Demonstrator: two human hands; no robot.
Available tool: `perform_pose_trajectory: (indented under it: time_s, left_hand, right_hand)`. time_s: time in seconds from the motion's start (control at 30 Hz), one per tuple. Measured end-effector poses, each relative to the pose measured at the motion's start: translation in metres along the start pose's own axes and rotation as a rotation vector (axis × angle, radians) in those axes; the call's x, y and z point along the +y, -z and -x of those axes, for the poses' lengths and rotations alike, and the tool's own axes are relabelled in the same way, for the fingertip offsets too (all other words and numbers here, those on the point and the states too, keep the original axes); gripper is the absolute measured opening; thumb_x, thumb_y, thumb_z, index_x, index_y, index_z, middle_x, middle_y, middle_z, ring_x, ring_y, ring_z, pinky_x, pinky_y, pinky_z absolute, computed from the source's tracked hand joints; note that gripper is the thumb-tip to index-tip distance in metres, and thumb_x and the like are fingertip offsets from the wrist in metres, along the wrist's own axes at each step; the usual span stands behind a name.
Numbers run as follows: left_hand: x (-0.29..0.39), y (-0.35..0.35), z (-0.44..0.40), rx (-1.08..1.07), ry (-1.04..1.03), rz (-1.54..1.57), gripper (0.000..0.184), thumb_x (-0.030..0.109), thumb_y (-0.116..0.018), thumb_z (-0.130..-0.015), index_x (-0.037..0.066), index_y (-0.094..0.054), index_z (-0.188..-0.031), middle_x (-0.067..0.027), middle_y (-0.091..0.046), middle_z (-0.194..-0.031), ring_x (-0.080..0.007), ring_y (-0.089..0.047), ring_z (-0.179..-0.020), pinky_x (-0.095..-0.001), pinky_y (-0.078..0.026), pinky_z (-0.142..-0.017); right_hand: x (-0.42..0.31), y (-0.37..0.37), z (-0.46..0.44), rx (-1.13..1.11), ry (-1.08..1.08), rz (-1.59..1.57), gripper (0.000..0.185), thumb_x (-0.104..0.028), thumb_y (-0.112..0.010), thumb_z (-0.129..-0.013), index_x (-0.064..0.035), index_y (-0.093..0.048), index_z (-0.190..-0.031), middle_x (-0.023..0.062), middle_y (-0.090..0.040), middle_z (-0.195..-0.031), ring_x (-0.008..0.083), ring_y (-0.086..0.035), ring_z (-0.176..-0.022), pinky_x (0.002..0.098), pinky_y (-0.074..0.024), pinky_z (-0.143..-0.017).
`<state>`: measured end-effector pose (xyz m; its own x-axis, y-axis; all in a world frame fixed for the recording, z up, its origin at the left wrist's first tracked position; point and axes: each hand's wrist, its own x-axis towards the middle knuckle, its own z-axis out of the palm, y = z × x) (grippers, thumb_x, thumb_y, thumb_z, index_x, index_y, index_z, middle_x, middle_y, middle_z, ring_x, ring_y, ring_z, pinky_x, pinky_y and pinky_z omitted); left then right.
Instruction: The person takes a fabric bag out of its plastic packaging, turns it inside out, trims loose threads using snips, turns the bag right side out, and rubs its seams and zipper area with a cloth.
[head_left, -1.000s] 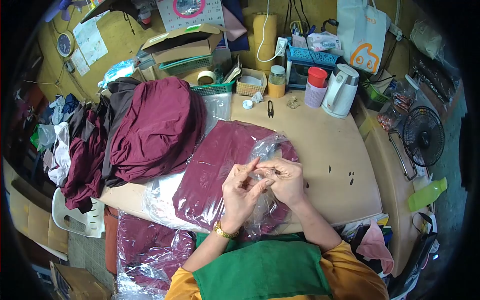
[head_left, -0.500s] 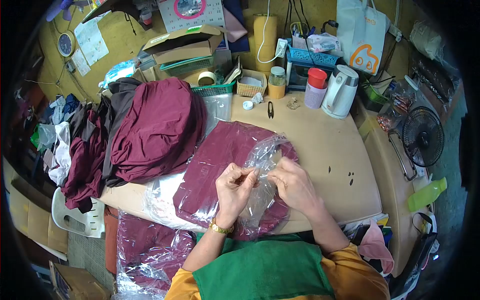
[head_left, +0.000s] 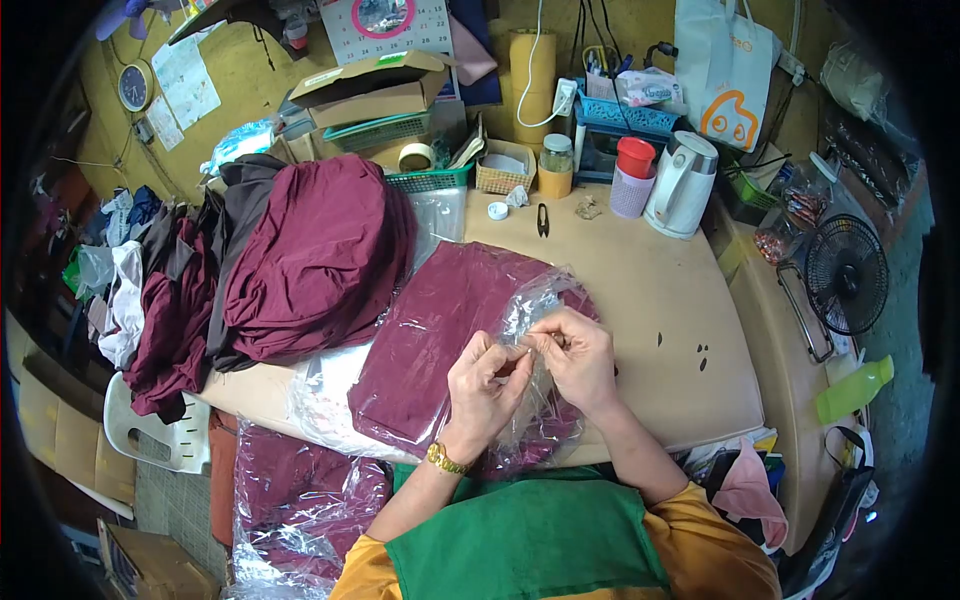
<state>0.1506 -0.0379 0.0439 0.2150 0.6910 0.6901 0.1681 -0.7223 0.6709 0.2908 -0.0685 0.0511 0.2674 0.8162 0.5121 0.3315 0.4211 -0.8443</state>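
A folded maroon garment (head_left: 440,310) lies on the table inside a clear plastic bag (head_left: 545,295). Over the bag's right part my two hands meet, fingertips pinched close together. My left hand (head_left: 484,385), with a gold watch at the wrist, is closed on the plastic. My right hand (head_left: 578,360) pinches the same bunched plastic from the other side. Exactly what sits between the fingertips is too small to make out. The bag's loose plastic is gathered up around the fingers.
A big pile of maroon cloth (head_left: 310,255) covers the table's left. Thread snips (head_left: 543,220), a jar (head_left: 555,165), a red-lidded cup (head_left: 632,185) and an electric kettle (head_left: 682,185) stand along the back. More bagged maroon garments (head_left: 300,500) lie below the front edge.
My left hand has shifted slightly right and my right hand slightly left, so the fingertips now touch or nearly touch. The garment and bag stay in place.
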Motion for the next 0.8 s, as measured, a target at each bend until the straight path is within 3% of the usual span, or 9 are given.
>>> perform_pose_trajectory:
  time_s: [0.1,0.23,0.3,0.43,0.5,0.53,0.6,0.73,0.8]
  left_hand:
    - [-0.002,0.004,0.001,-0.028,0.018,0.016,0.012,-0.003,-0.077,-0.074,0.001,-0.072,-0.085,-0.0054,-0.055,-0.068,-0.0146,-0.053,-0.060,-0.0275,-0.044,-0.052]
    - [0.001,0.007,-0.004,-0.061,-0.032,0.017,0.014,-0.002,-0.075,-0.076,0.001,-0.072,-0.090,-0.0078,-0.054,-0.069,-0.0167,-0.055,-0.059,-0.0280,-0.046,-0.052]
    - [0.008,0.006,-0.005,-0.076,-0.030,0.072,0.018,-0.004,-0.073,-0.076,0.000,-0.072,-0.094,-0.0081,-0.056,-0.070,-0.0169,-0.056,-0.062,-0.0271,-0.046,-0.052]
    - [0.006,0.007,-0.002,-0.094,0.045,0.084,0.019,-0.005,-0.071,-0.076,0.000,-0.073,-0.094,-0.0094,-0.059,-0.074,-0.0169,-0.059,-0.065,-0.0265,-0.049,-0.056]
    - [0.007,0.008,-0.001,-0.098,0.056,0.078,0.020,-0.004,-0.072,-0.077,-0.003,-0.068,-0.097,-0.0068,-0.059,-0.083,-0.0112,-0.059,-0.072,-0.0233,-0.051,-0.063]
    - [0.008,0.006,0.000,-0.098,0.057,0.077,0.020,-0.004,-0.072,-0.077,-0.003,-0.068,-0.097,-0.0068,-0.059,-0.083,-0.0112,-0.059,-0.072,-0.0233,-0.051,-0.063]
    - [0.010,0.002,0.003,-0.020,0.259,0.308,0.021,-0.005,-0.069,-0.078,-0.003,-0.062,-0.099,-0.0109,-0.062,-0.088,-0.0157,-0.067,-0.079,-0.0267,-0.058,-0.071]
    - [0.007,0.005,0.001,-0.111,0.216,0.260,0.024,-0.005,-0.070,-0.081,-0.004,-0.055,-0.100,-0.0077,-0.061,-0.093,-0.0104,-0.063,-0.086,-0.0248,-0.058,-0.072]
    - [0.004,0.006,0.001,-0.142,0.153,0.208,0.023,-0.004,-0.071,-0.080,-0.004,-0.055,-0.098,-0.0092,-0.060,-0.094,-0.0119,-0.064,-0.083,-0.0260,-0.058,-0.074]
  right_hand:
    - [-0.013,0.010,0.001,-0.125,0.149,0.178,0.004,0.004,-0.069,-0.086,0.0040,-0.069,-0.090,0.0063,-0.065,-0.079,0.0088,-0.061,-0.071,0.0233,-0.0483,-0.061]
    - [-0.012,0.016,0.003,-0.131,0.222,0.161,0.007,0.003,-0.067,-0.088,0.0036,-0.071,-0.094,0.0069,-0.065,-0.080,0.0097,-0.062,-0.071,0.0230,-0.0490,-0.061]
    - [-0.007,0.019,0.005,-0.136,-0.165,-0.149,0.008,0.003,-0.067,-0.088,0.0033,-0.072,-0.095,0.0089,-0.066,-0.081,0.0105,-0.063,-0.072,0.0229,-0.0500,-0.062]
    - [-0.003,0.014,0.012,-0.039,-0.350,-0.392,0.011,0.004,-0.067,-0.088,0.0026,-0.072,-0.098,0.0102,-0.066,-0.083,0.0104,-0.063,-0.072,0.0223,-0.0499,-0.062]
    - [-0.013,0.014,0.012,-0.079,-0.066,-0.001,0.010,0.006,-0.067,-0.086,0.0037,-0.071,-0.095,0.0108,-0.066,-0.084,0.0122,-0.063,-0.071,0.0239,-0.0501,-0.061]
    - [-0.014,0.015,0.010,-0.081,-0.066,-0.002,0.010,0.006,-0.067,-0.086,0.0037,-0.071,-0.095,0.0108,-0.066,-0.084,0.0122,-0.063,-0.071,0.0239,-0.0501,-0.061]
    - [-0.016,0.017,0.008,-0.116,0.124,0.134,0.007,0.008,-0.067,-0.084,0.0048,-0.069,-0.090,0.0111,-0.065,-0.081,0.0149,-0.062,-0.070,0.0266,-0.0492,-0.060]
    - [-0.020,0.015,0.007,-0.029,0.251,0.287,0.005,0.008,-0.068,-0.082,0.0056,-0.066,-0.086,0.0108,-0.062,-0.078,0.0177,-0.061,-0.069,0.0283,-0.0485,-0.061]
    - [-0.006,0.020,0.005,-0.146,0.211,0.201,0.005,-0.001,-0.068,-0.087,0.0022,-0.064,-0.087,0.0040,-0.059,-0.076,0.0124,-0.055,-0.063,0.0258,-0.0444,-0.058]
